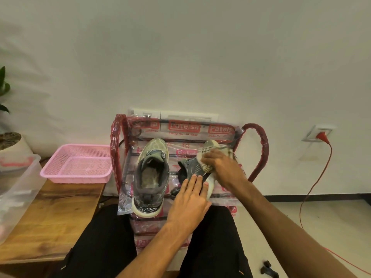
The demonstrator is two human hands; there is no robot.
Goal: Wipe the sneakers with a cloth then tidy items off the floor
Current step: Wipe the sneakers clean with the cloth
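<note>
1. On top of the rack (259,145), an upright sneaker (150,177) stood beside a tipped sneaker (191,166).
2. The left hand (190,197) rested straight-fingered on the tipped one.
3. The right hand (222,167) gripped the cloth (203,151) against it.

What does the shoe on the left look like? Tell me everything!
The sneaker stands upright on the top shelf of a red rack wrapped in clear plastic, with its heel toward the camera and its toe toward the wall. Its upper looks like greenish-tan fabric with pale lines. The collar and tongue are dark grey, and the sole is pale. Only the rack's plastic touches it.
</note>
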